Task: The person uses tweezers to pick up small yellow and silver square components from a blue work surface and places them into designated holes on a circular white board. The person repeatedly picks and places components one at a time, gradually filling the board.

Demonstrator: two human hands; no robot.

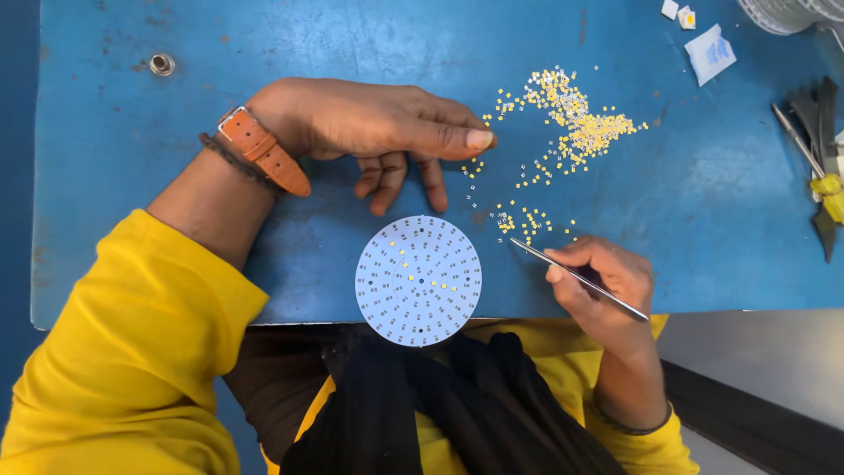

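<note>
This is an electronics assembly workshop. A worn, scratched blue metal workbench (pixel 176 53) fills the view, with a bolt (pixel 162 64) set in its far left corner. Near the front edge lies a round white LED circuit board (pixel 418 280), and a scatter of tiny yellow LED chips (pixel 571 123) spreads to its far right. Hand tools (pixel 813 149) lie at the right edge.
</note>
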